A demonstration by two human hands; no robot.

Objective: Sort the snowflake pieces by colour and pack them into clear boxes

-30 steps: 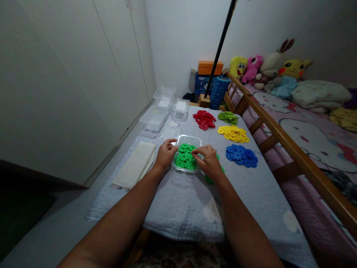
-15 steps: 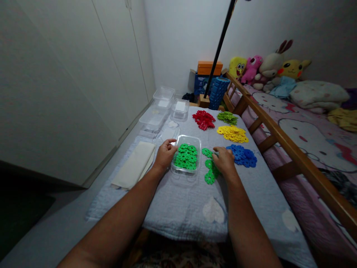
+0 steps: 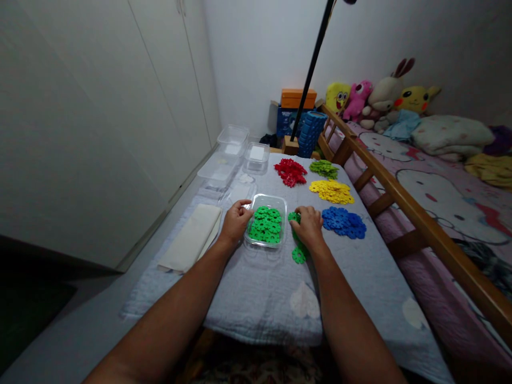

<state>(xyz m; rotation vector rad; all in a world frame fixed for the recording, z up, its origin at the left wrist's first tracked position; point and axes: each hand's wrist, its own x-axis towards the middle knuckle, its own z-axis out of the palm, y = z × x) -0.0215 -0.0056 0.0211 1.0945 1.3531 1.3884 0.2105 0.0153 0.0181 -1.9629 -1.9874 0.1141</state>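
A clear plastic container [image 3: 266,246] stands on the cloth-covered table and holds several green flower-shaped interlocking discs [image 3: 265,224]. At its left side, my left hand [image 3: 237,220] grips the rim between thumb and fingers. Just right of the container, my right hand [image 3: 309,226] is closed over a small group of loose green discs [image 3: 298,255], its fingertips and thumb on the green disc [image 3: 294,217] at the far end. The palm hides part of that group. A pile of blue discs [image 3: 344,222] lies immediately right of my right hand.
Farther back lie red [image 3: 290,172], yellow [image 3: 332,191] and light green [image 3: 324,169] disc piles. More clear containers [image 3: 232,140] stand at the back left, with a folded beige cloth [image 3: 191,238] nearer. A wooden bed rail [image 3: 394,194] runs along the right; a black pole [image 3: 313,66] rises behind.
My right hand has shifted left towards the container, and its fingers have come onto the far loose green disc. My left hand stays at the container's rim.
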